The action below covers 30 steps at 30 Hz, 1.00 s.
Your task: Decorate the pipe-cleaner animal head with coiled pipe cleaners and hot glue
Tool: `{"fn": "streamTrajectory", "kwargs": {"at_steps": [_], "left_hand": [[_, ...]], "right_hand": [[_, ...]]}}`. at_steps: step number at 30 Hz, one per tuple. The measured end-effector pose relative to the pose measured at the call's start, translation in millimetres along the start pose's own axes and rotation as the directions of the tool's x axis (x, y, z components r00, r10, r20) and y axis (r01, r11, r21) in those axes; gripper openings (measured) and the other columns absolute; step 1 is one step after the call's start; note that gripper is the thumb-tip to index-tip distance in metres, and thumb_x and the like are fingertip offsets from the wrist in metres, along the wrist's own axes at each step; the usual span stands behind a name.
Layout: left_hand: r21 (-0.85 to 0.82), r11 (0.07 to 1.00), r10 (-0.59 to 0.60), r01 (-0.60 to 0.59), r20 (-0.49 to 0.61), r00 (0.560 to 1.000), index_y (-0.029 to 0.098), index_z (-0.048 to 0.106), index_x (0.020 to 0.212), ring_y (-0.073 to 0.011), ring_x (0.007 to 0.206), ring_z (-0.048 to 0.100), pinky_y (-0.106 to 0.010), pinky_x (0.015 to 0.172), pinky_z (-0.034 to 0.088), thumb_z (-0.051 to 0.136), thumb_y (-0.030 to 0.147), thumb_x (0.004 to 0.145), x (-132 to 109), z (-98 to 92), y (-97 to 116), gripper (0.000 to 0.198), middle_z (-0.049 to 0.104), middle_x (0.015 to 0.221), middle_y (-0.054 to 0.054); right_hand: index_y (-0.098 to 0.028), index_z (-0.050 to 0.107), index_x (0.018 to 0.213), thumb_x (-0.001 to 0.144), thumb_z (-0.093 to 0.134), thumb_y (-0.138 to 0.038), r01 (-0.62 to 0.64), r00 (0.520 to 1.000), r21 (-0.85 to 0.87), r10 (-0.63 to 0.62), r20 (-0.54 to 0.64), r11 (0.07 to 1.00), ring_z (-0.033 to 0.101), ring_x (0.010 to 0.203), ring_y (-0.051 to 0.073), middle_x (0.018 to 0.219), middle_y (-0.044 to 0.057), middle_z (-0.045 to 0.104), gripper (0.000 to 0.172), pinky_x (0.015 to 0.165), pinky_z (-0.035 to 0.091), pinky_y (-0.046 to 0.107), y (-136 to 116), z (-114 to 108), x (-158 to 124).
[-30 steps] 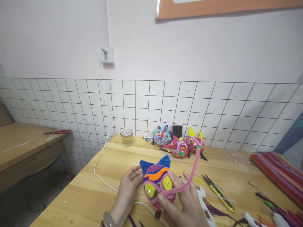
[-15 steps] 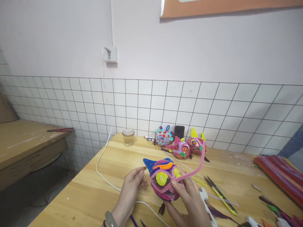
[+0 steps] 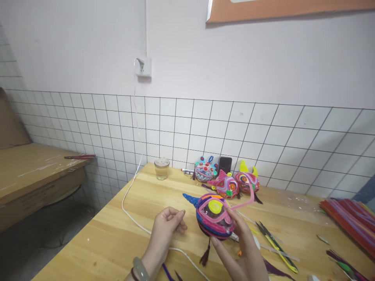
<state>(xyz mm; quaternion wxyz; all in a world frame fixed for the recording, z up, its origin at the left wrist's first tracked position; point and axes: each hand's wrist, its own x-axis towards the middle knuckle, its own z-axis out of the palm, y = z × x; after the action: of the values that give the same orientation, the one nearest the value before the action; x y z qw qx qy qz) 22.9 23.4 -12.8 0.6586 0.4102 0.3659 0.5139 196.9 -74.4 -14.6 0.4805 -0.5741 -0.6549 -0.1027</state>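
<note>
A rounded craft ornament [image 3: 215, 216] covered in blue, pink and purple pipe cleaners is held up over the table. It has a blue horn [image 3: 190, 199], a yellow coiled eye [image 3: 215, 207] and a dark tassel [image 3: 205, 255] hanging below. My right hand [image 3: 241, 248] grips its right side between thumb and fingers. A loose pink pipe cleaner [image 3: 244, 203] bends up from the ornament by my fingertips. Just left of it, apart from it, my left hand [image 3: 168, 228] has its fingers curled, thumb against the index finger, with nothing visible in them.
Three similar ornaments [image 3: 227, 185] sit by the wall near a phone [image 3: 225, 165] and a glass cup [image 3: 161, 169]. Tweezers [image 3: 277, 246] lie to the right, pipe cleaner bundles [image 3: 348, 222] at far right. A white cable [image 3: 137, 222] crosses the wooden table [image 3: 102, 234].
The ornament has turned in my right hand, so its second yellow eye no longer shows and its horn points left. My left hand now sits farther from the horn. The view shifted slightly.
</note>
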Motion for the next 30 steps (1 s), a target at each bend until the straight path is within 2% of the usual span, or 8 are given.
{"fn": "streamTrajectory", "kwargs": {"at_steps": [6, 9, 12, 14, 17, 21, 27, 30], "left_hand": [[-0.046, 0.999, -0.029, 0.028, -0.037, 0.999, 0.017, 0.063, 0.069, -0.0146, 0.058, 0.064, -0.023, 0.056, 0.048, 0.086, 0.04, 0.046, -0.5, -1.6, 0.8, 0.04, 0.071, 0.061, -0.002], [-0.034, 0.999, -0.031, 0.029, -0.055, 0.998, 0.018, 0.06, 0.056, -0.0095, 0.035, 0.048, -0.022, 0.043, 0.038, 0.07, 0.057, 0.064, -1.4, -2.2, -0.9, 0.041, 0.053, 0.035, 0.003], [-0.005, 1.0, -0.006, 0.006, -0.06, 0.998, 0.019, 0.05, 0.04, -0.0072, 0.027, 0.032, -0.023, 0.04, 0.032, 0.055, 0.062, 0.076, -4.8, -0.6, -0.9, 0.057, 0.033, 0.024, 0.006], [0.0, 1.0, 0.0, 0.0, -0.008, 1.0, 0.016, 0.059, 0.047, -0.0102, 0.035, 0.044, -0.024, 0.045, 0.038, 0.052, 0.062, 0.078, -9.2, 2.3, 0.7, 0.055, 0.048, 0.032, 0.001], [-0.07, 0.997, 0.005, 0.011, 0.221, 0.975, 0.015, 0.071, 0.093, -0.0186, 0.069, 0.064, -0.028, 0.065, 0.047, 0.054, 0.057, 0.08, -17.8, 8.6, 5.0, 0.047, 0.073, 0.077, -0.01], [-0.2, 0.972, -0.022, 0.124, 0.448, 0.894, 0.018, 0.064, 0.113, -0.0245, 0.098, 0.063, -0.035, 0.083, 0.047, 0.051, 0.05, 0.085, -27.3, 14.9, 9.0, 0.045, 0.071, 0.107, -0.013], [-0.278, 0.944, -0.023, 0.176, 0.479, 0.878, 0.017, 0.068, 0.107, -0.0268, 0.102, 0.063, -0.039, 0.089, 0.046, 0.06, 0.044, 0.082, -30.7, 16.5, 4.3, 0.038, 0.071, 0.107, -0.014], [-0.271, 0.954, 0.006, 0.127, 0.441, 0.897, 0.015, 0.068, 0.105, -0.0268, 0.1, 0.064, -0.04, 0.09, 0.045, 0.061, 0.044, 0.08, -30.5, 17.5, 2.0, 0.039, 0.072, 0.105, -0.014]], "right_hand": [[-0.03, 0.027, 0.143, 0.087, 0.058, -0.03, -0.06, 0.998, 0.07, 0.059, 0.014, 0.996, 0.05, 0.123, 0.03, 0.142, 0.011, 0.044, 0.064, 0.095, 0.049, 0.048, -0.6, 2.6, 0.4], [-0.029, 0.028, 0.143, 0.087, 0.058, -0.03, -0.041, 0.999, 0.055, 0.041, 0.006, 0.998, 0.051, 0.122, 0.029, 0.141, 0.01, 0.046, 0.063, 0.096, 0.048, 0.047, -3.3, 1.0, 0.2], [-0.028, 0.032, 0.141, 0.087, 0.059, -0.03, 0.019, 1.0, -0.024, -0.019, -0.008, 1.0, 0.051, 0.122, 0.03, 0.138, 0.01, 0.048, 0.061, 0.095, 0.05, 0.045, -4.9, 0.2, 0.2], [-0.026, 0.034, 0.139, 0.087, 0.059, -0.03, 0.064, 0.998, -0.076, -0.065, -0.018, 0.995, 0.052, 0.12, 0.029, 0.134, 0.011, 0.05, 0.058, 0.091, 0.052, 0.041, -5.2, 1.6, 0.2], [-0.023, 0.036, 0.137, 0.087, 0.058, -0.027, 0.13, 0.99, -0.11, -0.134, -0.033, 0.985, 0.055, 0.117, 0.028, 0.129, 0.013, 0.051, 0.055, 0.089, 0.053, 0.038, -5.8, 5.4, -0.5], [-0.021, 0.037, 0.135, 0.087, 0.056, -0.021, 0.189, 0.98, -0.086, -0.193, -0.038, 0.978, 0.05, 0.121, 0.029, 0.127, 0.014, 0.049, 0.052, 0.091, 0.05, 0.039, -8.9, 9.3, -2.8], [-0.02, 0.034, 0.137, 0.086, 0.055, -0.014, 0.307, 0.951, -0.059, -0.308, -0.012, 0.95, 0.039, 0.128, 0.028, 0.127, 0.015, 0.045, 0.055, 0.095, 0.046, 0.039, -11.9, 12.5, -3.3], [-0.022, 0.035, 0.135, 0.088, 0.053, -0.016, 0.235, 0.971, -0.032, -0.236, -0.033, 0.972, 0.039, 0.128, 0.026, 0.126, 0.013, 0.045, 0.051, 0.095, 0.045, 0.038, -15.4, 15.0, -4.3]]}}
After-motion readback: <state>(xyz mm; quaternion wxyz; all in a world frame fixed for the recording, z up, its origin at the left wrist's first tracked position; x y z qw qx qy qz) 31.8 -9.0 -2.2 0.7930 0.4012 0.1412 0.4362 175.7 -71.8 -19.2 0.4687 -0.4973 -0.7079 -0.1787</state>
